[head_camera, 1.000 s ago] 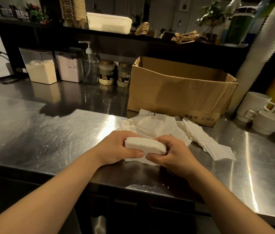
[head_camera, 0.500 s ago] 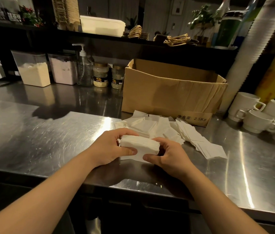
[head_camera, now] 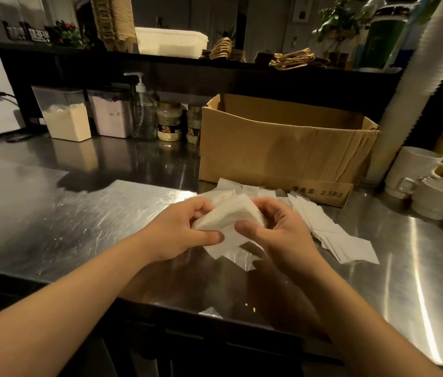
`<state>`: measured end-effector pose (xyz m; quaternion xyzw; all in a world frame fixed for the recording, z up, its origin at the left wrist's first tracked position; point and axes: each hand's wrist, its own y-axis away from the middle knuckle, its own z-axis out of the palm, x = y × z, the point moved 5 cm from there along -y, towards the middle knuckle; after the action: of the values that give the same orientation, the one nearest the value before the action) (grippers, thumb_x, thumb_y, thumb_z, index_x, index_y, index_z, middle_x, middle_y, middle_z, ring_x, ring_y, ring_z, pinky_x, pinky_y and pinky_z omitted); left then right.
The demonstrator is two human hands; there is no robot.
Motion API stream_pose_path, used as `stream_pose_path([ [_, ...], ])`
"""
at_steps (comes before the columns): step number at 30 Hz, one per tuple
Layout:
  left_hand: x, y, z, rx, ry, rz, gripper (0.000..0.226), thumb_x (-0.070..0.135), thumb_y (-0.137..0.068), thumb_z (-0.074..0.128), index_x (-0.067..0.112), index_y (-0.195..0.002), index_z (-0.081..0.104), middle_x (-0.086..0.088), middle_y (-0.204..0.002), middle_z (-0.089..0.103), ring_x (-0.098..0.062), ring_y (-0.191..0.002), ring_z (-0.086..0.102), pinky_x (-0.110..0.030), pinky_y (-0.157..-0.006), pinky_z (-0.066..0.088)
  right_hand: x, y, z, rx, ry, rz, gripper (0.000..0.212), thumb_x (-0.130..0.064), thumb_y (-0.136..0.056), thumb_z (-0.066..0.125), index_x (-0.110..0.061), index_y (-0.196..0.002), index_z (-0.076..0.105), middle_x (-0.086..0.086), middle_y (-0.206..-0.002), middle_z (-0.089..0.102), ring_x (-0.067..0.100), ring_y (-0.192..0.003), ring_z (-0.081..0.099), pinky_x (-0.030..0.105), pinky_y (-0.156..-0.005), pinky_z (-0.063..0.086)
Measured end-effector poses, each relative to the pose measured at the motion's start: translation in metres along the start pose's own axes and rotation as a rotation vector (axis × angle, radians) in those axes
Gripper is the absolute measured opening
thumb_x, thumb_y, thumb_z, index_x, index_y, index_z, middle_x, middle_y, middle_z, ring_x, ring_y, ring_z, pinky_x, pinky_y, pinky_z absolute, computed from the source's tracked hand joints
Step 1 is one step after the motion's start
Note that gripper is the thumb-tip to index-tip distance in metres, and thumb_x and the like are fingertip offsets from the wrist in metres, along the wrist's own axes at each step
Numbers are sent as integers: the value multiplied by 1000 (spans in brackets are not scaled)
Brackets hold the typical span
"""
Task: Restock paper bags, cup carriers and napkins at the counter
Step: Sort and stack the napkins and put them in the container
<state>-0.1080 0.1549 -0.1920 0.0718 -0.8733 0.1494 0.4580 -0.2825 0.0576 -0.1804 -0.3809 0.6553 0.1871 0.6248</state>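
On the far left of the steel counter (head_camera: 84,213), against the back wall, stand two clear tubs of powder (head_camera: 65,115), then a pump bottle (head_camera: 142,110) and two small jars (head_camera: 169,122). Nearer the front edge, the left hand (head_camera: 179,232) curls its fingers over the top left side of a stack of white napkins (head_camera: 228,216), with its thumb pressed along the stack's lower face, so it grips the stack. The stack is tilted and held clear above the counter, directly between the two hands, its edges blurred. The right hand (head_camera: 283,235) grips the same stack from the other side, thumb tip on the near face and fingers bent round the far edge. Below the stack a few loose napkin sheets (head_camera: 231,251) lie on the steel, just under the hands. Behind the hands more napkins lie in a loose heap that fans out to the right as a slanted row of napkins (head_camera: 337,235), touching the counter and reaching near the right wrist. Beyond the heap stands an open cardboard box (head_camera: 283,148), its front wall just behind the napkins. At the far right sit white cups (head_camera: 432,186), well apart from the hands, beside a tall stack of white paper cups (head_camera: 419,77) leaning up out of view.
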Motion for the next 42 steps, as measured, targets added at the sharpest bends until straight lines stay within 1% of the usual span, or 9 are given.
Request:
stream_pose_path([
  [4, 5, -22, -3, -102, 107, -57, 42, 20, -82, 83, 43, -110, 61, 22, -98, 72, -3, -98, 70, -22, -82, 59, -16, -23, -1, 65, -123, -72, 54, -19, -74, 83, -24, -123, 62, -7, -113, 69, 13, -107, 68, 31, -84, 61],
  [8, 9, -56, -17, -71, 211, -30, 38, 12, -80, 81, 33, -108, 68, 14, -99, 76, -5, -101, 72, -28, -88, 59, -23, -61, -2, 75, -203, -81, 63, -30, -67, 82, -23, -126, 61, -6, -114, 71, 13, -107, 69, 34, -90, 60],
  [15, 3, -106, -47, -50, 420, 6, 43, 8, -75, 76, 20, -116, 68, -2, -105, 76, -21, -110, 72, -36, -89, 61, -48, -126, -1, 1, -25, -89, 32, -22, -82, 78, -24, -112, 68, -8, -108, 75, 11, -101, 72, 34, -79, 63],
  [19, 16, -127, -83, -42, 402, -34, 43, 7, -76, 76, 22, -115, 67, 1, -104, 77, -20, -106, 73, -33, -81, 62, -75, -163, 6, -70, -30, -76, 33, -16, -83, 77, -24, -114, 68, -8, -107, 75, 10, -98, 73, 28, -72, 62],
  [22, 31, -145, -118, -27, 389, -74, 43, 0, -81, 75, 21, -117, 67, 1, -108, 76, -18, -110, 71, -35, -88, 61, -105, -198, 9, -92, 36, -80, 37, -22, -82, 79, -29, -116, 66, -14, -109, 73, 2, -100, 70, 20, -73, 59],
  [27, 57, -179, -174, 38, 349, -141, 44, 2, -80, 80, 23, -117, 70, 0, -111, 76, -18, -111, 70, -47, -96, 58, -160, -258, 14, -121, 162, -83, 45, -39, -77, 78, -31, -119, 66, -16, -110, 72, 0, -102, 68, 23, -77, 60],
  [32, 83, -212, -232, 86, 392, -162, 42, 11, -81, 78, 28, -117, 66, 4, -105, 76, -15, -107, 71, -43, -98, 57, -212, -317, 20, -103, 189, -99, 32, -34, -85, 76, -37, -114, 65, -20, -105, 72, -3, -98, 68, 19, -77, 59],
  [37, 96, -244, -288, 157, 365, -166, 39, 13, -84, 79, 32, -115, 66, 7, -106, 76, -12, -108, 70, -47, -103, 54, -251, -374, 33, -137, 206, -86, 34, -35, -86, 77, -36, -119, 65, -22, -105, 72, -5, -96, 68, 15, -72, 56],
  [42, 102, -275, -340, 158, 333, -198, 38, 14, -84, 80, 34, -115, 68, 12, -105, 77, -5, -105, 70, -38, -97, 56, -275, -431, 47, -202, 174, -32, 43, -38, -81, 80, -40, -120, 63, -19, -113, 71, 1, -105, 68, 31, -86, 60],
])
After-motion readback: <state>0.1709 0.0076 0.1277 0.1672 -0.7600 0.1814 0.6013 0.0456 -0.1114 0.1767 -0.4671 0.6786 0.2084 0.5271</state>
